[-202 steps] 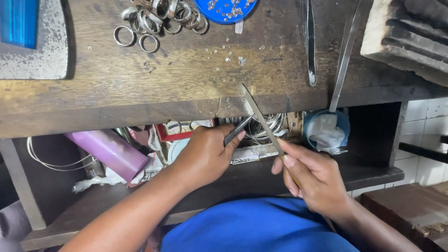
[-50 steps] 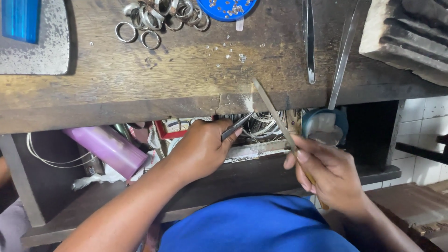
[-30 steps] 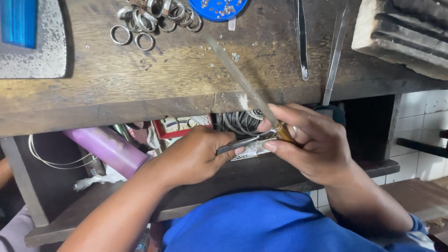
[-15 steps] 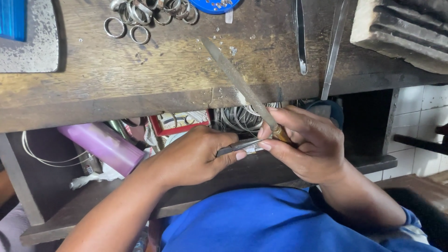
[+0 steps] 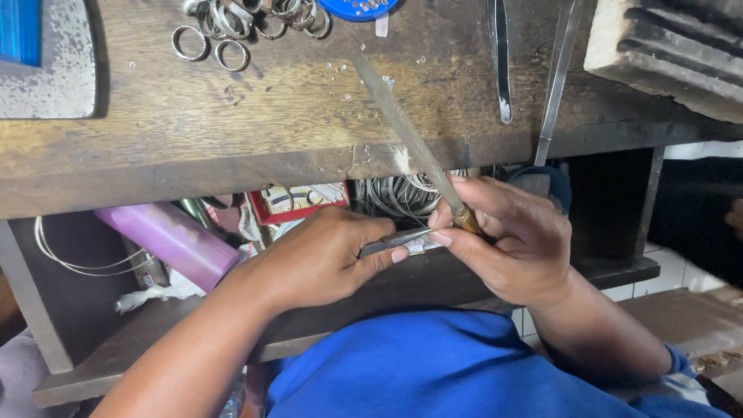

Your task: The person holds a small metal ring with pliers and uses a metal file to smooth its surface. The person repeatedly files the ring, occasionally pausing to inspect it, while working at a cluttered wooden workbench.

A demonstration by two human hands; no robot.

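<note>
— Pliers (image 5: 391, 242) sit clamped in the left hand (image 5: 321, 259); has the file moved?
— Yes: the right hand (image 5: 511, 248), closed on the file (image 5: 410, 139), has swung in from the side to meet them below the tabletop's (image 5: 193, 147) front edge.

Table (image 5: 232, 131): worn, scratched wood, matt. File (image 5: 402, 128): dull grey metal, wooden handle. Pliers (image 5: 395, 241): dark metal. Rings (image 5: 232, 23): shiny metal. Bottle (image 5: 166, 241): smooth, glossy purple plastic.
</note>
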